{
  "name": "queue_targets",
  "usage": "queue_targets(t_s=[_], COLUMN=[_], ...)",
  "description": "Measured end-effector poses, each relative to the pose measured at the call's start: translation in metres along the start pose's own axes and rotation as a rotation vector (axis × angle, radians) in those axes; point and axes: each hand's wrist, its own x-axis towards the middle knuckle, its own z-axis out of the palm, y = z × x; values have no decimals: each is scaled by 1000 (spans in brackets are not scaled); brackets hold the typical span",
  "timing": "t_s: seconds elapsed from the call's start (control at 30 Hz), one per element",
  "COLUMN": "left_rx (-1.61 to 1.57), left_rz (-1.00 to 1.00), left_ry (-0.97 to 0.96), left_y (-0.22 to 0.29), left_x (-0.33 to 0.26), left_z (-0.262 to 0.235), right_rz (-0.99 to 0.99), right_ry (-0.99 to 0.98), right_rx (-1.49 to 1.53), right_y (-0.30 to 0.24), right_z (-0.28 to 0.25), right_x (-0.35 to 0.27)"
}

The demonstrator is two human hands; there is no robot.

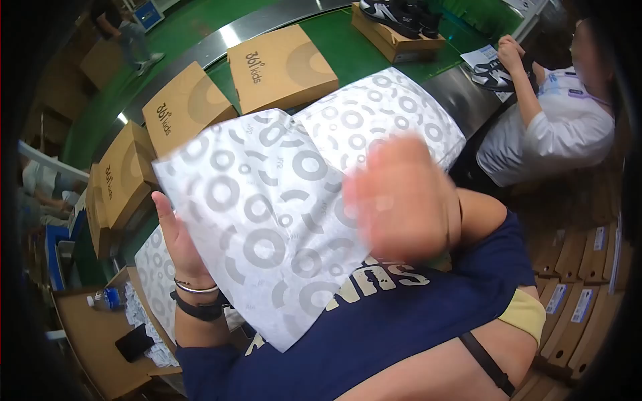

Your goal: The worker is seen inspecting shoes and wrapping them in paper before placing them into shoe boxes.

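A sheet of white wrapping paper (261, 220) with grey rings hangs in front of me, its lower corner over my dark blue shirt. At its left edge is my left hand (179, 247), one digit stretched upward and apart; the paper hides the rest of the fingers. My right hand (408, 200) is smeared by motion at the sheet's right side, and its grip cannot be made out. Behind it, more ring-patterned paper (394, 107) lies on the work surface. Another patterned piece (155, 267) shows below my left hand.
Brown shoe boxes (281, 70) line the green conveyor's near side. Black shoes (394, 17) rest on another box (398, 47) farther back. A co-worker (542, 127) sits at right beside a shoe. An open carton (87, 334) holds a bottle (107, 299); stacked boxes (575, 321) stand lower right.
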Motion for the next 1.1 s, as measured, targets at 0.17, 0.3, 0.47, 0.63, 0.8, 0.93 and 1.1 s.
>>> queue_targets(t_s=[0.17,0.3,0.47,0.63,0.8,0.93,1.1], left_rx=[497,907,1868,1871,1729,1689,1669], left_rz=[126,112,694,221,173,197,234], left_ry=[199,437,294,171,185,220,242], left_y=[5,17,-14,-42,-44,-46,-53], left_x=[20,35,45,15,19,16,15], left_z=[-27,-83,-43,-60,-55,-56,-60], right_rz=[826,752,717,1011,654,599,516], right_ry=[270,-193,-413,135,-781,-812,-638], right_rx=[202,39,1039,822,-464,-626,-698], right_y=[129,192,241,248,246,256,271], right_z=[88,131,196,202,206,225,248], right_x=[-22,-19,-18,10,-16,-3,-17])
